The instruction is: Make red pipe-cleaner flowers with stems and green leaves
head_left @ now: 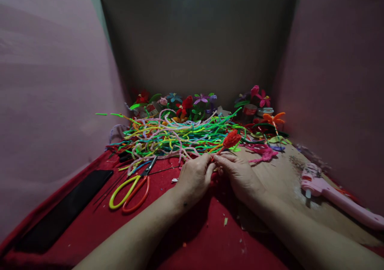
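Note:
My left hand (195, 177) and my right hand (240, 174) meet at the middle of the red cloth (192, 238), fingertips pinched together. Between them they hold the stem of a red pipe-cleaner flower (231, 139), whose fuzzy head sticks up and away from the fingers. Just beyond the hands lies a big tangle of loose pipe cleaners (177, 136) in green, yellow, pink and blue.
Scissors (132, 188) with yellow and orange handles lie left of my hands. A black flat slab (64, 210) lies at far left. A pink glue gun (333, 194) rests on the wooden board (279, 174) at right. Finished flowers (186, 102) and small jars (255, 111) line the back wall.

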The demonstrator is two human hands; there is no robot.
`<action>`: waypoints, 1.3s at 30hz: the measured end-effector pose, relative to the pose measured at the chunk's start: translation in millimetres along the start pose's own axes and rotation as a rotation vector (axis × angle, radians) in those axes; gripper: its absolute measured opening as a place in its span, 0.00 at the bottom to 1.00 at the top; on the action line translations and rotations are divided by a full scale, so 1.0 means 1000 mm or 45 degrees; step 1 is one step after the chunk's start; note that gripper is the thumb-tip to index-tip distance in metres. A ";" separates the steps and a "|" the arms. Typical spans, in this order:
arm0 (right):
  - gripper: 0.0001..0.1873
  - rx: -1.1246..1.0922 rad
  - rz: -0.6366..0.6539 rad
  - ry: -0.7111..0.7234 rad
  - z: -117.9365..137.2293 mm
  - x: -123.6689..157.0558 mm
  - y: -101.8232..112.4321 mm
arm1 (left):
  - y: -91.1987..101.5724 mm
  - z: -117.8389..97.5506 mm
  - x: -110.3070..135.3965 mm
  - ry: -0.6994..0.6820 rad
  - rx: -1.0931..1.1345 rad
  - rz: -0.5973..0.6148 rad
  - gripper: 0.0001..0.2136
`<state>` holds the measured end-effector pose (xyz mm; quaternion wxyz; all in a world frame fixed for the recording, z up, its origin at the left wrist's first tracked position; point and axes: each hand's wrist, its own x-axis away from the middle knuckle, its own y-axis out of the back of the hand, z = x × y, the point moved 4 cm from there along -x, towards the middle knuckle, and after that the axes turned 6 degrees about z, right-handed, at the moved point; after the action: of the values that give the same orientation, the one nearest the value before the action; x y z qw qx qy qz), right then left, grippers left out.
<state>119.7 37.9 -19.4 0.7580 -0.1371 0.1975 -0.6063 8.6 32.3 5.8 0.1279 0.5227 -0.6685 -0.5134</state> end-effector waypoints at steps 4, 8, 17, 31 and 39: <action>0.08 0.030 0.011 -0.005 0.000 0.000 0.000 | -0.001 0.001 0.001 0.006 -0.012 0.004 0.07; 0.10 0.073 0.002 -0.018 -0.001 0.000 0.002 | -0.001 0.001 0.001 -0.004 -0.020 -0.013 0.08; 0.10 0.110 0.087 -0.008 0.001 0.000 -0.004 | 0.005 0.001 0.001 0.009 0.047 -0.039 0.10; 0.05 0.007 0.096 -0.042 0.000 0.000 -0.003 | -0.005 0.006 -0.004 0.482 1.266 0.269 0.07; 0.06 -0.098 0.170 -0.041 -0.002 -0.003 -0.003 | -0.008 0.006 0.000 0.560 1.825 0.526 0.06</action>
<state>115.5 40.1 -19.9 0.7939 -0.1623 0.2172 -0.5443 8.5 36.1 -3.2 -0.0185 0.4324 -0.8804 0.1941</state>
